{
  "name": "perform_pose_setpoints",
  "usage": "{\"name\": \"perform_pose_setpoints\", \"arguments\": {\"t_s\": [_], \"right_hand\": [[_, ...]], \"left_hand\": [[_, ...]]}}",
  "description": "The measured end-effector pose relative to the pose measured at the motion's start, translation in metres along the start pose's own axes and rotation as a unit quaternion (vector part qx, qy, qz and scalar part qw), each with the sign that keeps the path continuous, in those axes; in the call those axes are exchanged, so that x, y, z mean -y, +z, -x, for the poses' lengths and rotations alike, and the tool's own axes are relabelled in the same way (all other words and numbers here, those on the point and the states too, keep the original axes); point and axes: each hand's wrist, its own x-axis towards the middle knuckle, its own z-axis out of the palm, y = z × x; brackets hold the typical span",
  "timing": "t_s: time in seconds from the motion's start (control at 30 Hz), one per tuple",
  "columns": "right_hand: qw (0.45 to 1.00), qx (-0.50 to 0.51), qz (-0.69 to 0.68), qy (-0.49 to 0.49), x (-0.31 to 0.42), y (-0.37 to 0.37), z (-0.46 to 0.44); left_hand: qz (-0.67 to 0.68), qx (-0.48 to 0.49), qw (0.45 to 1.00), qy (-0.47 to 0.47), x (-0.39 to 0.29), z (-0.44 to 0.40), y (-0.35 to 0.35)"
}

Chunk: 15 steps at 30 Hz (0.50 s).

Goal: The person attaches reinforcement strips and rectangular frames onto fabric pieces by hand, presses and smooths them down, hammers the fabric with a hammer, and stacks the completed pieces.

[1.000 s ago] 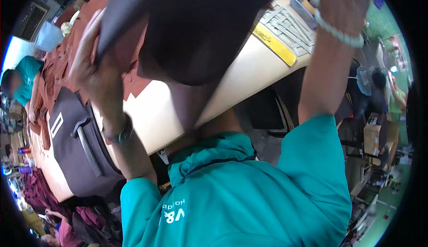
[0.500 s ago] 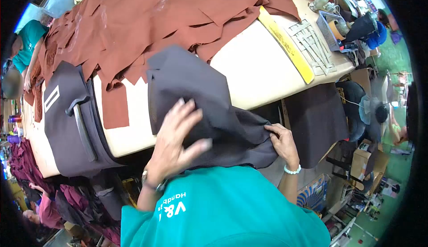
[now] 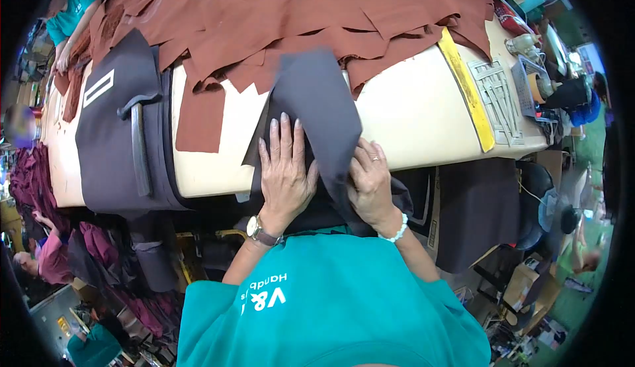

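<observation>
A dark grey-brown sheet (image 3: 324,95), folded over itself, lies across the table's near edge and hangs down toward my body. My left hand (image 3: 286,175) rests flat on its left part, fingers stretched forward and nearly side by side. At the sheet's right edge, my right hand (image 3: 372,185) has bent fingers closed on the material; the fingertips are partly hidden by the fold. Left of my hands, a small reddish-brown piece (image 3: 200,119) lies on the pale table (image 3: 410,109).
Reddish-brown sheets (image 3: 264,9) spread over the far side. A hammer (image 3: 139,142) lies on dark sheets (image 3: 99,148) at left. At right are a yellow strip (image 3: 466,89), thin pale strips (image 3: 496,102) and a basket (image 3: 526,86). A co-worker (image 3: 79,9) leans in at upper left.
The dark sheet has come down from in front of the camera onto the table edge. My left hand has settled flat on it, and my right hand has moved in beside the left.
</observation>
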Motion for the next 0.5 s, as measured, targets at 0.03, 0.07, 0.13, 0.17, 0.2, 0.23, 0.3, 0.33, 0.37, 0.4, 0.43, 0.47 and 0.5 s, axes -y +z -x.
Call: {"name": "perform_pose_setpoints", "arguments": {"t_s": [0.03,0.07,0.13,0.17,0.2,0.23,0.3,0.33,0.37,0.4,0.43,0.47,0.5], "right_hand": [[0.999,-0.024,-0.026,0.025,-0.002,0.001,-0.001],[0.996,-0.050,-0.051,0.050,-0.005,0.001,-0.003],[0.978,-0.133,-0.027,0.157,-0.017,-0.018,-0.004],[0.964,-0.190,-0.011,0.188,-0.028,-0.030,-0.006],[0.945,-0.245,0.006,0.216,-0.038,-0.041,-0.007],[0.935,-0.278,-0.021,0.219,-0.045,-0.048,-0.005],[0.930,-0.281,-0.038,0.233,-0.059,-0.058,0.004],[0.931,-0.263,-0.032,0.249,-0.061,-0.055,0.010],[0.932,-0.244,-0.026,0.267,-0.064,-0.052,0.017],[0.931,-0.225,-0.021,0.285,-0.064,-0.051,0.022],[0.933,-0.196,0.004,0.303,-0.059,-0.053,0.021],[0.935,-0.195,0.043,0.294,-0.057,-0.053,0.021],[0.935,-0.195,0.080,0.285,-0.057,-0.052,0.019]], "left_hand": [[-0.016,-0.002,1.000,-0.003,0.001,0.000,0.002],[-0.016,-0.005,1.000,-0.008,0.001,0.001,0.002],[-0.017,-0.012,1.000,-0.019,0.001,0.002,-0.003],[-0.031,-0.019,0.999,-0.025,0.003,0.005,-0.005],[-0.051,-0.001,0.998,-0.042,0.005,0.009,-0.010],[-0.051,0.018,0.997,-0.048,0.007,0.015,-0.016],[-0.061,0.033,0.996,-0.048,0.006,0.029,-0.027],[-0.070,0.033,0.996,-0.043,0.004,0.037,-0.032],[-0.079,0.034,0.996,-0.038,0.001,0.044,-0.037],[-0.089,0.037,0.995,-0.033,-0.002,0.046,-0.042],[-0.080,0.035,0.995,-0.040,-0.005,0.041,-0.051],[-0.065,0.036,0.996,-0.053,-0.005,0.036,-0.056],[-0.067,0.013,0.997,-0.044,-0.003,0.027,-0.055]]}}
